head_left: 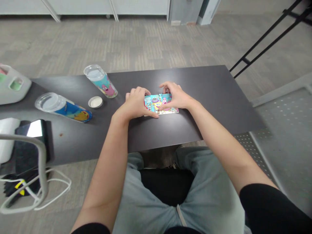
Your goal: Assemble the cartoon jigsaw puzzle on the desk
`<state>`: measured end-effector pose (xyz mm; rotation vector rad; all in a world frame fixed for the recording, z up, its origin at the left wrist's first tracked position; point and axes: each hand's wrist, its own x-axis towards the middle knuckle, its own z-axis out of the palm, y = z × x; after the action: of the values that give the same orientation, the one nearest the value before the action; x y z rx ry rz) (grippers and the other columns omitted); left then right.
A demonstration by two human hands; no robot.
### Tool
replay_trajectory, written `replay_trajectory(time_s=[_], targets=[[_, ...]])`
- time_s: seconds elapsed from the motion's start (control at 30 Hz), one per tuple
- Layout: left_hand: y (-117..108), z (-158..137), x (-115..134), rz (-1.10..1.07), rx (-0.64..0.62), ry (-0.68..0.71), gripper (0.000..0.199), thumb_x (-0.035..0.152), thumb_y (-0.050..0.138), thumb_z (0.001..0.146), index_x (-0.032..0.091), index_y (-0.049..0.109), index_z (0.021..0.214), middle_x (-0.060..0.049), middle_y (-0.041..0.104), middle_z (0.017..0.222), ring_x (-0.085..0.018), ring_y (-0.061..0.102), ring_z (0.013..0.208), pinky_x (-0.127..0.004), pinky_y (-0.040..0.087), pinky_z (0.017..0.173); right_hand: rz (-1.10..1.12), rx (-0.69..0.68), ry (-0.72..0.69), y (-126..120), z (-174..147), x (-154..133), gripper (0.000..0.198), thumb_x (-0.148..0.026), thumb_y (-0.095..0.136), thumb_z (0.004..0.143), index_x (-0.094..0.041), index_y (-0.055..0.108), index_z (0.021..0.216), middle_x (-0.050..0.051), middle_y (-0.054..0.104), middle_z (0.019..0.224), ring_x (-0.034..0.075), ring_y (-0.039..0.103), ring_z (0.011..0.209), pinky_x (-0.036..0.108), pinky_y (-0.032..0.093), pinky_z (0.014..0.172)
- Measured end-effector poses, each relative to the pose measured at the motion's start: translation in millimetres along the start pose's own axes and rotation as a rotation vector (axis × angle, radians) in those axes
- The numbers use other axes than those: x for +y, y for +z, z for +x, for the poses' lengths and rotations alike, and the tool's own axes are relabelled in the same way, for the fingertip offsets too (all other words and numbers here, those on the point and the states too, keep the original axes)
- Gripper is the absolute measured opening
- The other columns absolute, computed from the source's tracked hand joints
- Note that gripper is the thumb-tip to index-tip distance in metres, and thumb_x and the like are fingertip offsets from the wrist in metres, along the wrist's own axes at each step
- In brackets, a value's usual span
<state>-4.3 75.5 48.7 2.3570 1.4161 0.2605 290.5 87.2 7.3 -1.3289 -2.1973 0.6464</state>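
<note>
A small, flat cartoon puzzle lies on the dark table, printed in turquoise, yellow and pink, with a seam running down near its middle. My left hand grips its left end, fingers at the far edge and thumb along the near edge. From the other side, my right hand holds the right part; its thumb rests on the printed face and the index finger curves over the far edge. Both palms cover the puzzle's ends, so its full outline is hidden.
Left on the table stand a pink-and-blue cartoon canister, a blue cartoon canister and a small round white lid. Farther left are a white container and a black device. A pale curved tube and cables hang nearby.
</note>
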Motion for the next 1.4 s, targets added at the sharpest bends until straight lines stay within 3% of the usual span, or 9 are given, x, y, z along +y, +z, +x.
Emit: replay_trajectory(time_s=[0.17, 0.3, 0.63, 0.8, 0.9, 1.07, 1.2, 1.3, 1.4], targets=[[1.2, 8.2, -4.1, -0.076, 0.01, 0.03, 0.12, 0.054, 0.129, 0.053, 0.025, 0.07, 0.153, -0.02, 0.07, 0.161, -0.052, 0.071, 0.151, -0.072, 0.056, 0.134, -0.006, -0.117, -0.073, -17.9, 13.3, 10.3, 0.121, -0.117, 0.106, 0.051, -0.031, 0.086, 0.134, 0.018, 0.074, 0.156, 0.054, 0.071, 0.148, 0.081, 0.055, 0.14], [4.9, 8.9, -12.1, -0.2, -0.028, 0.091, 0.109, 0.056, 0.125, 0.058, 0.027, 0.079, 0.152, -0.016, 0.065, 0.158, -0.046, 0.071, 0.149, -0.068, 0.059, 0.137, -0.025, -0.166, -0.099, -23.2, 3.1, 13.0, 0.108, -0.109, 0.111, 0.057, -0.034, 0.084, 0.129, 0.019, 0.074, 0.157, 0.057, 0.068, 0.152, 0.087, 0.049, 0.144], [3.3, 5.9, -0.2, -0.035, 0.098, 0.251, 0.07, 0.05, 0.099, 0.084, 0.029, 0.084, 0.149, -0.013, 0.081, 0.152, -0.04, 0.081, 0.129, -0.057, 0.064, 0.119, -0.043, -0.107, -0.158, -23.8, -4.8, 14.6, 0.101, -0.086, 0.112, 0.073, -0.033, 0.085, 0.154, 0.015, 0.078, 0.159, 0.056, 0.07, 0.151, 0.084, 0.049, 0.142], [5.1, 6.3, -1.0, -0.045, 0.126, 0.254, 0.07, 0.048, 0.093, 0.085, 0.026, 0.083, 0.151, -0.016, 0.08, 0.158, -0.041, 0.081, 0.132, -0.056, 0.063, 0.117, -0.076, -0.042, -0.057, -23.9, -11.0, 22.2, 0.132, -0.104, 0.111, 0.062, -0.03, 0.081, 0.168, 0.021, 0.073, 0.174, 0.066, 0.062, 0.163, 0.09, 0.043, 0.144], [5.8, 4.7, -0.5, -0.053, 0.14, 0.221, 0.07, 0.051, 0.093, 0.089, 0.027, 0.082, 0.153, -0.016, 0.08, 0.16, -0.042, 0.079, 0.138, -0.057, 0.059, 0.122, -0.092, -0.024, -0.023, -23.4, -16.6, 28.6, 0.133, -0.108, 0.108, 0.064, -0.026, 0.081, 0.166, 0.024, 0.071, 0.177, 0.067, 0.061, 0.166, 0.089, 0.042, 0.145], [9.6, 3.0, -5.3, 0.001, 0.14, -0.033, 0.119, 0.074, 0.116, 0.074, 0.018, 0.072, 0.169, -0.031, 0.066, 0.179, -0.059, 0.059, 0.169, -0.075, 0.042, 0.142, -0.093, 0.03, 0.061, -17.0, -31.8, 26.3, 0.114, -0.095, 0.116, 0.066, -0.03, 0.079, 0.152, 0.021, 0.073, 0.168, 0.061, 0.065, 0.162, 0.084, 0.048, 0.143], [13.2, 9.0, -13.5, -0.074, 0.13, -0.081, 0.103, 0.069, 0.12, 0.069, 0.023, 0.076, 0.15, -0.026, 0.07, 0.171, -0.058, 0.061, 0.163, -0.074, 0.046, 0.137, -0.087, 0.118, 0.152, -7.0, -47.2, 20.5, 0.113, -0.096, 0.117, 0.061, -0.032, 0.079, 0.146, 0.022, 0.075, 0.161, 0.064, 0.067, 0.154, 0.094, 0.049, 0.138], [14.0, 13.6, -14.1, -0.146, 0.109, -0.081, 0.094, 0.067, 0.12, 0.068, 0.027, 0.076, 0.14, -0.02, 0.073, 0.168, -0.055, 0.064, 0.158, -0.075, 0.047, 0.138, -0.131, 0.196, 0.253, -4.7, -54.9, 12.8, 0.132, -0.105, 0.117, 0.05, -0.028, 0.08, 0.15, 0.029, 0.073, 0.163, 0.072, 0.063, 0.156, 0.101, 0.045, 0.137], [12.1, 13.3, -8.9, -0.185, 0.057, -0.086, 0.085, 0.062, 0.117, 0.072, 0.029, 0.077, 0.139, -0.017, 0.074, 0.169, -0.051, 0.066, 0.159, -0.074, 0.045, 0.141, -0.233, 0.18, 0.4, -10.8, -57.3, -2.5, 0.137, -0.097, 0.12, 0.056, -0.018, 0.079, 0.16, 0.036, 0.069, 0.17, 0.073, 0.061, 0.162, 0.095, 0.048, 0.14]])
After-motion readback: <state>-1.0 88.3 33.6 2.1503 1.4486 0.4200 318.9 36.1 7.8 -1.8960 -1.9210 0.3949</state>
